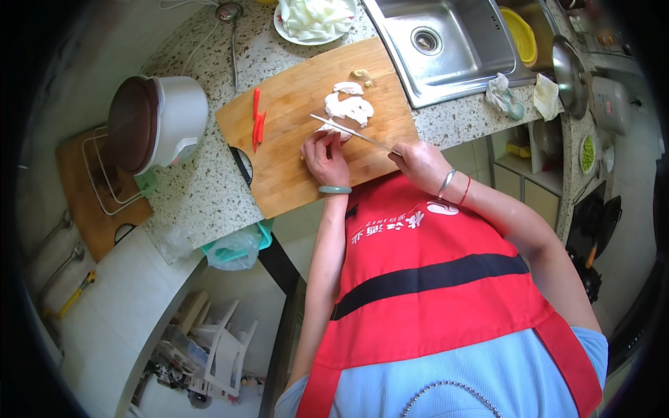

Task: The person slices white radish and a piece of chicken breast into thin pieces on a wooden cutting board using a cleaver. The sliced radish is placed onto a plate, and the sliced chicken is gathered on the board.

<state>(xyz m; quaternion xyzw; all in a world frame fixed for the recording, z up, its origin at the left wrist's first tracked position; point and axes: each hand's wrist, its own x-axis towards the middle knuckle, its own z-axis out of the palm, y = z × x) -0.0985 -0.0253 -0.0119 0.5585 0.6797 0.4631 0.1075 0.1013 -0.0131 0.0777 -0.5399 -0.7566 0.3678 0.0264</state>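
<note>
kitchen corner, speckled grey stone tabletop (202, 188), viewed from above. a light-brown wooden cutting board (293, 167) lies on the tabletop, just left of a stainless-steel sink (460, 63).

left hand (325, 157): rests on the board, fingers curled down over a white piece of vegetable (333, 130), pinning it in place. grip closed on the piece; a pale green bangle sits at the wrist.

right hand (421, 164): grip closed around the handle of a steel kitchen knife (352, 132). the handle is hidden inside the hand. the blade runs up-left across the board, and its tip lies over the white piece, just beside the left fingers.

more white vegetable slices (350, 106) lie on the board directly behind the blade. 3 thin red chilli strips (257, 118) lie near the left part of the board, well apart from both hands.

a white plate of pale sliced vegetable (315, 19) stands beyond the board. a white rice cooker with a brown lid (157, 122) stands on the tabletop left of the board. a yellow strainer (521, 33) sits at the far side of the sink.
</note>
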